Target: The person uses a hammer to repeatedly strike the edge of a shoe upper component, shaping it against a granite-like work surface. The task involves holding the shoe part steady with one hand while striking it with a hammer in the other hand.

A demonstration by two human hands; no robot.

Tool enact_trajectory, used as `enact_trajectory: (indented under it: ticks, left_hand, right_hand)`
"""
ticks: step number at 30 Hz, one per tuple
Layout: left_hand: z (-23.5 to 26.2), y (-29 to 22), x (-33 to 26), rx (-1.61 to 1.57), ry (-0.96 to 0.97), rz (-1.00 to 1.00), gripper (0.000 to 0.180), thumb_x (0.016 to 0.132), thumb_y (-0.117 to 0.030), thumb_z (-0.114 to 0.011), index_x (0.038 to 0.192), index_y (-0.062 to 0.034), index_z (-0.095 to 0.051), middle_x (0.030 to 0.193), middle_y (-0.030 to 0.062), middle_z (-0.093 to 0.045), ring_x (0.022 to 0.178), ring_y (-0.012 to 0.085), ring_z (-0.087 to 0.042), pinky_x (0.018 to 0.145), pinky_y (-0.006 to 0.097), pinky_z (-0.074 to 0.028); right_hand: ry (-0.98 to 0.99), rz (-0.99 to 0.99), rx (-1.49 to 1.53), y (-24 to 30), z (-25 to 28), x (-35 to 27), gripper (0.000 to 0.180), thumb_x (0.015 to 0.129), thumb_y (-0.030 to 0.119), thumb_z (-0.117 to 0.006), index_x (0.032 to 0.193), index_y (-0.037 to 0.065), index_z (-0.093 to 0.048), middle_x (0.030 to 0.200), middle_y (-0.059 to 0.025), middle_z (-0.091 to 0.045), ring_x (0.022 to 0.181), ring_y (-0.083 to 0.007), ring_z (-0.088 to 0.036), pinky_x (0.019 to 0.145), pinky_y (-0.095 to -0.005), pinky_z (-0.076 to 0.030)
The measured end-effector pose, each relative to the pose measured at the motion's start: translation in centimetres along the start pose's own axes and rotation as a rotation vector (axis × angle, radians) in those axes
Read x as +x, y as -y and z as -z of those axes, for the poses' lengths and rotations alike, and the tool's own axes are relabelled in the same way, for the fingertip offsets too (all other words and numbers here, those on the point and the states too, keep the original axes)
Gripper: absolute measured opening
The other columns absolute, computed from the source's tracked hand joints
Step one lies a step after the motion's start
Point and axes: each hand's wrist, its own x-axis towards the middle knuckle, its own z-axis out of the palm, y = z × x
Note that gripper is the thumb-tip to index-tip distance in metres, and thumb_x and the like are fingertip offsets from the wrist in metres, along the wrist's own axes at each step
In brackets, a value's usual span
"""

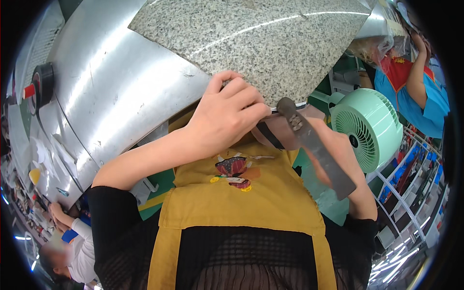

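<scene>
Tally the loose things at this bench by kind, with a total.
Granite slab, left hand at its corner: 1
Flat metal blade, by the mostly hidden right hand: 1
Green fan: 1
Black tape roll: 1
Total: 4

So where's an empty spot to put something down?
The speckled grey granite slab is bare, and so is the shiny steel bench between it and the black tape roll. It gets crowded at the slab's corner, where both hands work, and beside the green fan.

Speckled grey granite slab (270, 43); mustard apron (241, 198); mint-green fan (369, 128).
</scene>
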Motion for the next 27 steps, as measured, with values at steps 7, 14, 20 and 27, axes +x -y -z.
enact_trajectory:
  ticks: [7,14,20,27]
  left_hand:
    - [0.2,-0.5,-0.1,0.136,-0.022,-0.120,0.023,0.065,-0.011,-0.062,0.088,-0.0098,-0.062,0.082,-0.0006,-0.054,0.079,0.0167,-0.051,0.088,0.041,-0.040]
    - [0.1,-0.5,-0.1,0.145,-0.021,-0.136,0.023,0.065,-0.011,-0.062,0.088,-0.0084,-0.062,0.083,0.0001,-0.053,0.080,0.0172,-0.051,0.089,0.041,-0.040]
    - [-0.1,-0.2,0.1,0.003,0.011,0.026,0.017,0.068,-0.008,-0.068,0.083,-0.0110,-0.060,0.080,0.0002,-0.053,0.082,0.0189,-0.051,0.087,0.037,-0.038]
    - [-0.7,-0.1,1.8,-0.093,0.011,0.011,0.014,0.070,-0.009,-0.068,0.081,-0.0116,-0.060,0.079,0.0003,-0.052,0.082,0.0205,-0.051,0.083,0.036,-0.037]
  right_hand:
    - [-0.091,0.014,0.024,1.3,0.0,-0.8,0.039,0.079,0.007,-0.061,0.117,0.006,-0.050,0.093,-0.0145,-0.062,0.083,-0.0308,-0.063,0.067,-0.0351,-0.050]
    - [0.012,-0.159,0.079,2.8,0.9,0.1,0.045,0.078,0.003,-0.057,0.122,0.005,-0.049,0.100,-0.0136,-0.063,0.083,-0.0311,-0.064,0.069,-0.0351,-0.051]
    - [0.040,-0.075,0.040,0.6,-0.9,-0.4,0.032,0.084,0.007,-0.056,0.116,0.005,-0.052,0.095,-0.0149,-0.061,0.085,-0.0350,-0.061,0.069,-0.0374,-0.050]
    - [-0.164,-0.160,0.238,-0.4,0.8,-1.5,0.032,0.086,0.007,-0.055,0.117,0.005,-0.051,0.101,-0.0166,-0.060,0.084,-0.0365,-0.060,0.071,-0.0344,-0.049]
